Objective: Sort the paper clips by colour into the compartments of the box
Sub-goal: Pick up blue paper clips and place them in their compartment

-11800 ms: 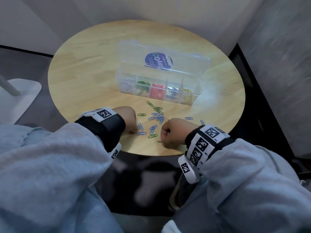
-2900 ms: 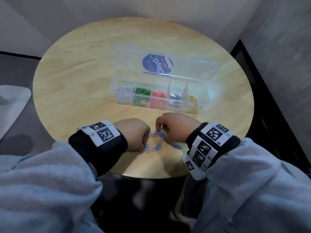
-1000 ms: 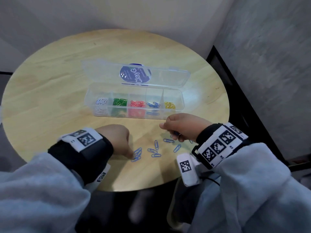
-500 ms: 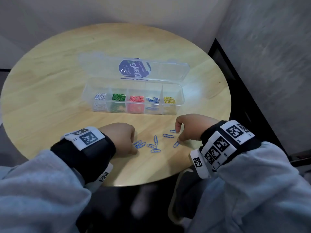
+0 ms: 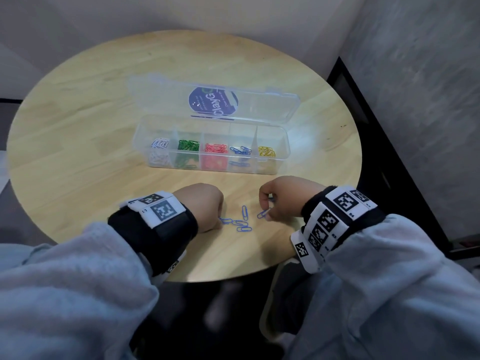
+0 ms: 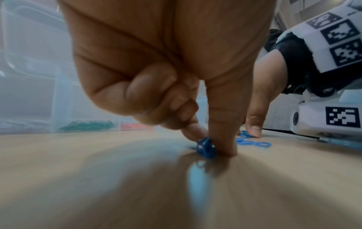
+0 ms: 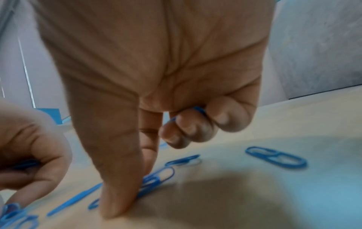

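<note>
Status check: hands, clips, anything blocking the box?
Left hand pinching blue clips on the table. Right hand pinching another. Box open, unobstructed.

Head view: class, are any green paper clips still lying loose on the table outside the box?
No: the loose clips on the table are all blue, and the green clips sit in the box.

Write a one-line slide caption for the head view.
Both hands pinch blue paper clips off the table before the sorted box.

A round wooden table [image 5: 78, 152] stands beside grey walls [image 5: 415, 74].
</note>
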